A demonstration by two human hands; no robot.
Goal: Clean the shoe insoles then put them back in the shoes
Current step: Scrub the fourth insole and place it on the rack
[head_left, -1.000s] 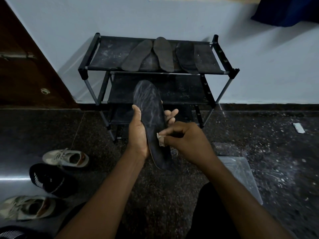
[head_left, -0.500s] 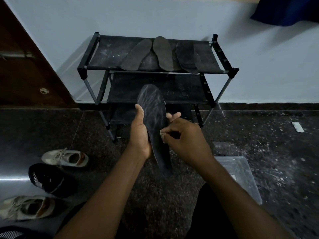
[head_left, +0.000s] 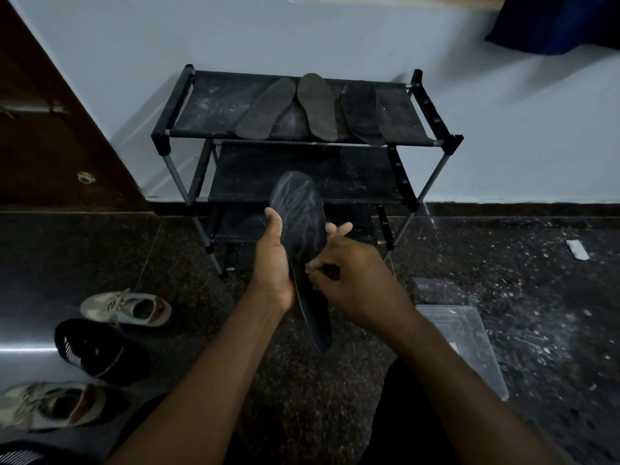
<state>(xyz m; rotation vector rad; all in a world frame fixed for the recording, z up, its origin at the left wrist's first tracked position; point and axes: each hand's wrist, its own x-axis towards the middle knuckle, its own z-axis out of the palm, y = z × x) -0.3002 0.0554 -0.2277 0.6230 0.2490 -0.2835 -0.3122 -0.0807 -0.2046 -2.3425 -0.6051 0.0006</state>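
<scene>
Left hand (head_left: 273,263) has the dark grey, white-streaked shoe insole (head_left: 298,209) upright in front of the black metal-and-fabric shoe rack (head_left: 208,105). Its thumb is on one edge and its fingers (head_left: 340,227) wrap round behind. Right hand (head_left: 359,283) is curled tight, fingertips (head_left: 313,268) pinched at the insole's other edge. Can't tell if there's a wipe in there.

My worry: the grip's only mid-length, so a hard rub could flex it or pop it loose onto that gritty speckled dark stone floor (head_left: 520,297), and it'd get dirty all over again.

It was a home entryway: a black shoe rack (head_left: 303,129) stood against the wall, sneakers (head_left: 129,308) lower left beside a wooden door (head_left: 50,129).
</scene>
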